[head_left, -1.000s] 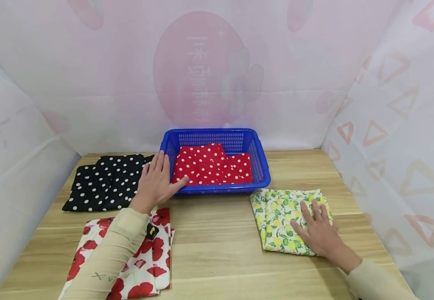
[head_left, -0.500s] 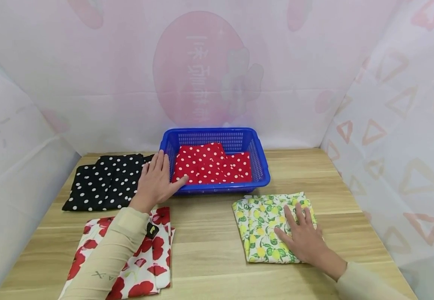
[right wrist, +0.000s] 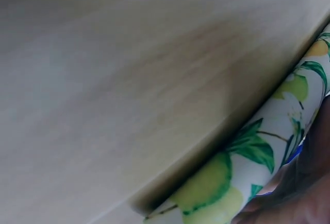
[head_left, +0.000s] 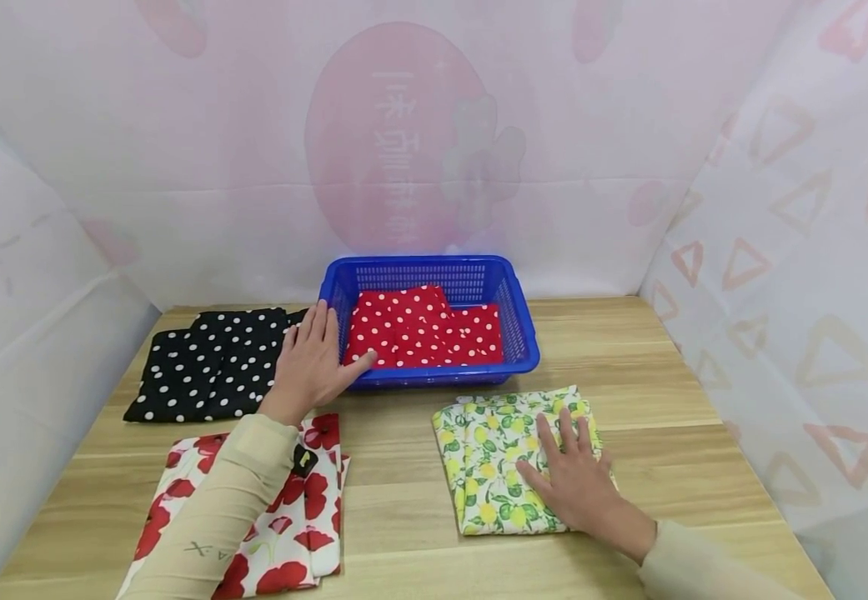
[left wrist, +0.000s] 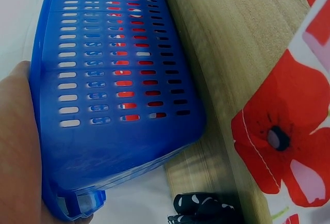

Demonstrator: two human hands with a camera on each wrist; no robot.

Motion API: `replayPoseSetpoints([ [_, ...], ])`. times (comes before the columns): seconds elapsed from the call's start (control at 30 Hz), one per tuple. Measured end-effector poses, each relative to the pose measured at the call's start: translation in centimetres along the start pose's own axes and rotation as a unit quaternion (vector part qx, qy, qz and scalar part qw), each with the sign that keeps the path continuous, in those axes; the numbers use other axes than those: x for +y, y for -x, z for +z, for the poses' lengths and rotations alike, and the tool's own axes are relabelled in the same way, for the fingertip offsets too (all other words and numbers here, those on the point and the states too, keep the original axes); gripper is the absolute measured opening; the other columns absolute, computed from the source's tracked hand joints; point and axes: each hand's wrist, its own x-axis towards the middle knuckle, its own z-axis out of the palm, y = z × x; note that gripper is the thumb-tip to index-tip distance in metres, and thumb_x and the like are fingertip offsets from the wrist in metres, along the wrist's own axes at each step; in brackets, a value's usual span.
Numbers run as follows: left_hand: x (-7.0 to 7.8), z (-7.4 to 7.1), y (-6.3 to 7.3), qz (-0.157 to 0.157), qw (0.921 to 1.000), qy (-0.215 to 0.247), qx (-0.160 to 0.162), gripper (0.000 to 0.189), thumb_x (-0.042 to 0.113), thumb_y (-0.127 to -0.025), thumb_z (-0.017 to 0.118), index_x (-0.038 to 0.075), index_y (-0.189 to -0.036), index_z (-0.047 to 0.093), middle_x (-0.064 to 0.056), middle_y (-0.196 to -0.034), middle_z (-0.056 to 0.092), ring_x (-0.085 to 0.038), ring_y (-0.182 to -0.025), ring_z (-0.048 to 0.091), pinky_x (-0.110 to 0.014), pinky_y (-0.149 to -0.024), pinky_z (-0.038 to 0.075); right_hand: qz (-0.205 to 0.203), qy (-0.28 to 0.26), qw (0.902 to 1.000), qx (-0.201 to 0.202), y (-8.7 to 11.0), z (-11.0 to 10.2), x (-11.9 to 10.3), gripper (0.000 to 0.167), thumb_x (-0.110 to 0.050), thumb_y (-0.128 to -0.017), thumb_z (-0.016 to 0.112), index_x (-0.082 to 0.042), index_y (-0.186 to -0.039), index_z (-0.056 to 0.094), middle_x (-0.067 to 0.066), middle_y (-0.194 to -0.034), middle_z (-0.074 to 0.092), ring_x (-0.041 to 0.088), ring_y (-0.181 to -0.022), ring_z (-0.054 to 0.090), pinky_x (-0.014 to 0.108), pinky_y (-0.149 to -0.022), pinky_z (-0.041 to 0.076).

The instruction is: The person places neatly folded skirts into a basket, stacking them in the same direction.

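My right hand rests flat, fingers spread, on a folded lemon-print cloth lying on the table. In the right wrist view the edge of that lemon-print cloth shows beneath the fingers. My left hand lies with straight fingers over the near left corner of a blue plastic basket. The left wrist view shows part of this hand against the rim, beside the slotted wall of the basket. Inside the basket is a folded red cloth with white dots.
A folded black polka-dot cloth lies left of the basket. Nearer, a white cloth with red poppies sits partly under the left forearm. The wooden table is bounded by printed fabric walls at back and sides.
The lemon-print cloth has slid leftward and slightly nearer along the table under my right hand. My left hand and the basket stay essentially where they were.
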Motion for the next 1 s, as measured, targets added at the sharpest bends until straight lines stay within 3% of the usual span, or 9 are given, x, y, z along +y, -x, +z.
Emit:
replayPoseSetpoints([
  [0.5, 0.1, -0.1, 0.1, -0.001, 1.0000, -0.001, -0.004, 0.109, 0.073, -0.097, 0.044, -0.005, -0.166, 0.015, -0.025, -0.177, 0.007, -0.047, -0.164, 0.009, -0.069, -0.131, 0.012, -0.009, -0.005, 0.9999, -0.009, -0.6, 0.6, -3.6, 0.083, -0.061, -0.107, 0.045, -0.011, -0.169, 0.021, 0.028, -0.176, 0.008, 0.060, -0.159, 0.010, 0.094, -0.106, 0.022],
  [0.63, 0.0, -0.4, 0.2, 0.004, 1.0000, 0.001, 0.005, 0.106, 0.071, -0.098, 0.045, -0.006, -0.166, 0.016, -0.027, -0.176, 0.010, -0.048, -0.163, 0.011, -0.069, -0.131, 0.011, -0.003, 0.010, 0.9994, -0.032, -1.1, -0.2, -3.7, 0.085, -0.065, -0.106, 0.046, -0.013, -0.169, 0.022, 0.026, -0.176, 0.012, 0.056, -0.160, 0.015, 0.091, -0.107, 0.028],
  [0.73, 0.3, -1.2, 0.8, 0.019, 0.9990, 0.000, 0.041, 0.100, 0.064, -0.099, 0.048, -0.007, -0.164, 0.023, -0.028, -0.173, 0.021, -0.048, -0.161, 0.018, -0.069, -0.131, 0.015, 0.001, 0.004, 0.9991, -0.043, -1.5, -1.7, -3.1, 0.088, -0.066, -0.105, 0.047, -0.013, -0.170, 0.019, 0.025, -0.174, 0.020, 0.053, -0.159, 0.024, 0.085, -0.110, 0.034],
  [0.83, 1.4, -2.7, 1.6, 0.051, 0.9922, -0.003, 0.113, 0.085, 0.052, -0.099, 0.056, -0.006, -0.159, 0.037, -0.029, -0.164, 0.041, -0.047, -0.153, 0.036, -0.066, -0.126, 0.031, -0.008, -0.031, 0.9992, -0.022, -2.0, -3.9, -1.8, 0.089, -0.057, -0.105, 0.055, -0.006, -0.169, 0.018, 0.029, -0.170, 0.029, 0.054, -0.153, 0.034, 0.078, -0.112, 0.038],
  [0.93, 3.3, -4.3, 2.6, 0.097, 0.9779, 0.019, 0.184, 0.064, 0.038, -0.098, 0.064, -0.006, -0.144, 0.054, -0.026, -0.142, 0.061, -0.042, -0.130, 0.058, -0.058, -0.108, 0.054, -0.003, -0.076, 0.9971, -0.008, -2.8, -6.2, -0.1, 0.089, -0.047, -0.104, 0.061, 0.003, -0.166, 0.021, 0.034, -0.162, 0.039, 0.056, -0.146, 0.043, 0.073, -0.113, 0.043],
  [1.0, 4.6, -5.0, 3.5, 0.125, 0.9701, 0.051, 0.202, 0.051, 0.031, -0.097, 0.067, -0.004, -0.134, 0.062, -0.022, -0.129, 0.068, -0.037, -0.115, 0.065, -0.052, -0.094, 0.062, 0.007, -0.103, 0.9946, -0.010, -3.4, -7.4, 1.0, 0.088, -0.044, -0.103, 0.064, 0.009, -0.162, 0.026, 0.037, -0.154, 0.048, 0.055, -0.139, 0.052, 0.068, -0.109, 0.050],
])
